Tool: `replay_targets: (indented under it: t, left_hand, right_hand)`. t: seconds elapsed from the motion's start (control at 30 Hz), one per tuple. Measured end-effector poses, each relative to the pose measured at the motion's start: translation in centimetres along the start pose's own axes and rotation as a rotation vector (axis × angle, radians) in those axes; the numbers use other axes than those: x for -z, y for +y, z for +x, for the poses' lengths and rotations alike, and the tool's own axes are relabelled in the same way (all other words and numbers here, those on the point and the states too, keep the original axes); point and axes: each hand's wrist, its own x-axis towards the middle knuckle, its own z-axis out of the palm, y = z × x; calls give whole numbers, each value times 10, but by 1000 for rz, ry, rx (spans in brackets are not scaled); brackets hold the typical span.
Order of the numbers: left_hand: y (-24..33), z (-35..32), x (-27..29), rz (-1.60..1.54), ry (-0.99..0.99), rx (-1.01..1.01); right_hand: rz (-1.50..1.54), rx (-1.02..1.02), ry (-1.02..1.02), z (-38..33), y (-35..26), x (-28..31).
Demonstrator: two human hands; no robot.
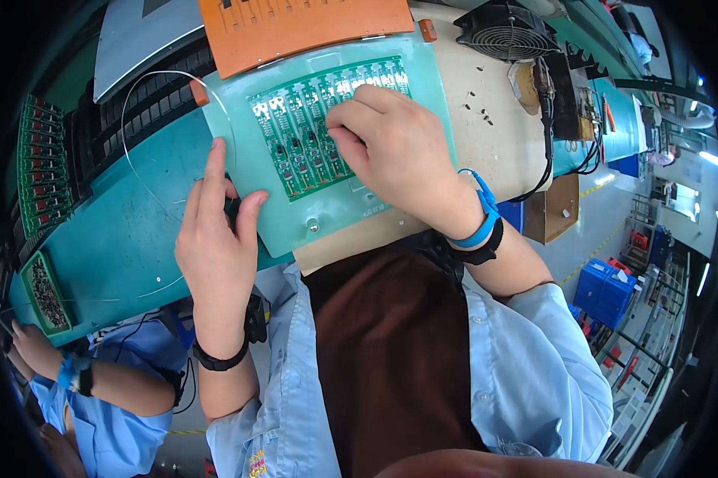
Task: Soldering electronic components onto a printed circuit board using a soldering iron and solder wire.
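Two hands: both yours, over the pale tray [339, 219].
Left hand [215, 239]: flat, fingers loose, on the tray's edge.
Right hand [395, 147]: fingers curled, pressing the green board [299, 139]; can't tell if it's pinching anything.

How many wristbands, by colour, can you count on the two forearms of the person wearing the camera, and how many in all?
Blue wristbands: 1, on the wrist of the right hand, the blue band.
Black wristbands: 2, one black band just behind the blue one, and one black strap on the wrist of the left hand.
Total: 3
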Motion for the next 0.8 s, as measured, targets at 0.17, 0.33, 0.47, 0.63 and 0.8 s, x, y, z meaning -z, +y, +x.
replay_targets:
  t: [0.17, 0.33, 0.47, 0.63, 0.8]
  left_hand:
    - [-3, 1, 0, -4, -10, -16]
    - [-3, 2, 0, -13, -6, -20]
    - [-2, 1, 2, -7, -8, -11]
    - [-1, 1, 1, 0, -4, -11]
    - [-2, 1, 0, 4, -3, -20]
  right_hand:
    - [-13, 49, -19, 2, 0, 1]
    - [-67, 122, -58, 3, 1, 2]
    - [-59, 129, -31, 3, -1, 0]
    - [-30, 71, -13, 2, -9, -8]
    - [-26, 74, -33, 3, -10, -12]
